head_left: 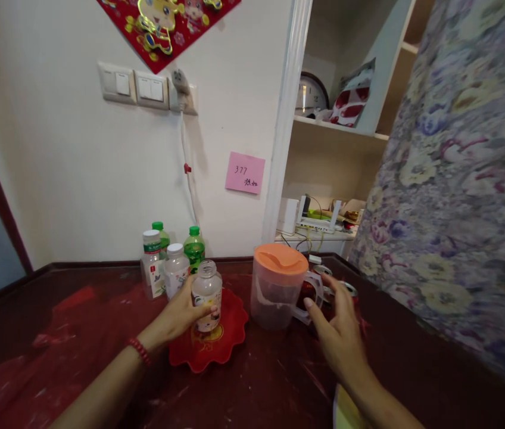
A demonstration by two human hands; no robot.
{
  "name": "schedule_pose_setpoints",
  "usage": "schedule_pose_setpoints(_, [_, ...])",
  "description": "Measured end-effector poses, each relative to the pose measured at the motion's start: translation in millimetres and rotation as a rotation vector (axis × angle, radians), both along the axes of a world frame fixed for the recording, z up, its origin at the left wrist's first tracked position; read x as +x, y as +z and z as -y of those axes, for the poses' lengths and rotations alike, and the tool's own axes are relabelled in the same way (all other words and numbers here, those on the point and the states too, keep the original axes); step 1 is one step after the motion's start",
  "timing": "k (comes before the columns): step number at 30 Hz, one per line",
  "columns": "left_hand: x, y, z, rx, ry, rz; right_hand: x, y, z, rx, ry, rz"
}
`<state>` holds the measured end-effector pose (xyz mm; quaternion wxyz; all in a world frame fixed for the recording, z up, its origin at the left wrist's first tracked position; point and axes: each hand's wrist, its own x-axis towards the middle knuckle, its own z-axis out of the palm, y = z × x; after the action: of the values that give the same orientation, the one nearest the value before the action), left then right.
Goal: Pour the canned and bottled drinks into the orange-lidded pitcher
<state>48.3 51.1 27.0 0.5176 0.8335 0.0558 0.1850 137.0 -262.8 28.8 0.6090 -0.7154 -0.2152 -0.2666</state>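
My left hand (180,316) is wrapped round an uncapped clear plastic bottle (207,292) that stands upright on a red scalloped plate (230,342). A red bead bracelet is on that wrist. My right hand (337,330) reaches toward the white handle of a clear pitcher with an orange lid (278,286). Its fingers are apart and the fingertips are at the handle, not closed around it.
Several capped bottles (163,268), two with green caps, stand at the wall behind the plate. Cans (349,290) sit behind the pitcher. A floral-covered bulk (462,196) fills the right side. Shelves with a clock (311,95) and a router are behind. The dark red table (78,333) extends left.
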Motion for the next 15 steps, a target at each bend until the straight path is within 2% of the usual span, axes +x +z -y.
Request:
schedule_pose_setpoints(3, [1.2,-2.5,0.5,-0.012,0.002,0.005,-25.6,23.6,0.1,-0.061,-0.073,0.264])
schedule_pose_setpoints(4, [1.1,-2.5,1.2,-0.014,0.000,0.005,-36.0,31.1,-2.3,-0.116,-0.018,0.351])
schedule_pose_setpoints(6, [0.4,-1.3,2.9,-0.003,-0.002,0.000,-56.7,41.5,-11.8,-0.258,0.280,0.360])
schedule_pose_setpoints(8, [-0.6,0.4,4.5,0.011,0.001,-0.008,-74.6,41.8,-27.7,-0.463,0.612,0.228])
schedule_pose_setpoints(10, [-1.7,1.8,5.6,0.014,0.002,-0.017,-88.3,29.4,-49.2,-0.736,0.820,0.158])
schedule_pose_setpoints(13, [-3.1,2.8,6.1,0.005,-0.009,-0.021,-102.3,-9.7,-86.8,-1.123,0.919,0.254])
schedule_pose_setpoints(15, [-3.6,2.9,5.8,0.012,-0.005,-0.026,-107.9,-40.9,-109.8,-1.189,0.901,0.288])
